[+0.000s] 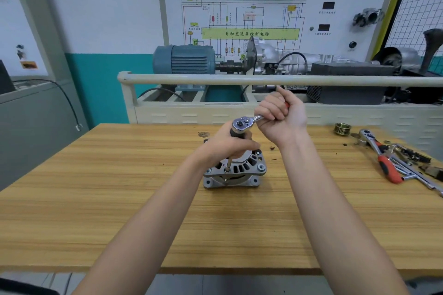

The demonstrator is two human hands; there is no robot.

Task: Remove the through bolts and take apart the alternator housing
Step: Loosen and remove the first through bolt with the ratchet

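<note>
**Two hands on ratchet, bolt slip risk**

Two-handed: right hand [279, 117] clenches ratchet [242, 124] handle; left hand [230, 145] wraps extension below head. Alternator [236, 171] (ribbed cast alu, vented) sits mid-table [96, 187], unclamped. Judged risk: housing spins or socket cams off bolt head. Spare ratchet [383, 158] at 3 o'clock.

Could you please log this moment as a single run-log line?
step: loosening through bolt | right hand: grips ratchet handle | left hand: holds extension upright | alternator: on table, housing still assembled
</note>
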